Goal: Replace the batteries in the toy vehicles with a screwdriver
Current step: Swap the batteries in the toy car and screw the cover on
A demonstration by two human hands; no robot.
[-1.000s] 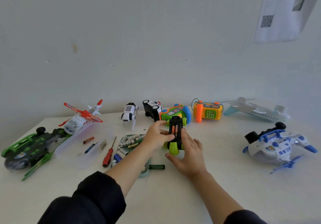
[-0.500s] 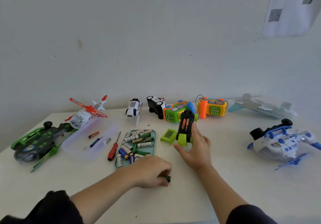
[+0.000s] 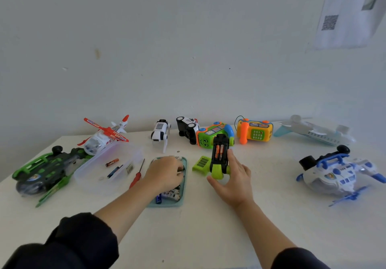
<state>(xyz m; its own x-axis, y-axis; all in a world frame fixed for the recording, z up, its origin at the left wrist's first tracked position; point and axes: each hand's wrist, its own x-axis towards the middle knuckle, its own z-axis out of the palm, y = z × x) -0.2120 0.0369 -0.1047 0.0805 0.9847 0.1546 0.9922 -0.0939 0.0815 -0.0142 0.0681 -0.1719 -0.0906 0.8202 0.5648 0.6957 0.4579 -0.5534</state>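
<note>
A green and black toy car point(image 3: 219, 158) lies upside down at mid-table, its battery bay open with two orange batteries point(image 3: 219, 152) inside. My right hand point(image 3: 236, 181) holds the car, thumb at its front end and fingers along its right side. The car's green battery cover point(image 3: 201, 162) lies just left of it. My left hand point(image 3: 165, 171) hovers over the teal tray point(image 3: 181, 199) of loose batteries, fingers curled around a dark battery at its tips. A red screwdriver point(image 3: 135, 179) lies on the table left of the tray.
A clear plastic box point(image 3: 108, 164) stands left of the screwdriver. A green helicopter point(image 3: 46, 170) and a red-white helicopter point(image 3: 104, 137) sit far left. Along the wall stand a robot dog point(image 3: 159, 133), small cars, a toy phone point(image 3: 254, 132) and an airplane point(image 3: 313, 133). A blue-white craft point(image 3: 338, 174) sits right.
My left hand left the car, picked up a dark battery from the table in front of the tray, and moved over the tray. My right hand stayed on the car.
</note>
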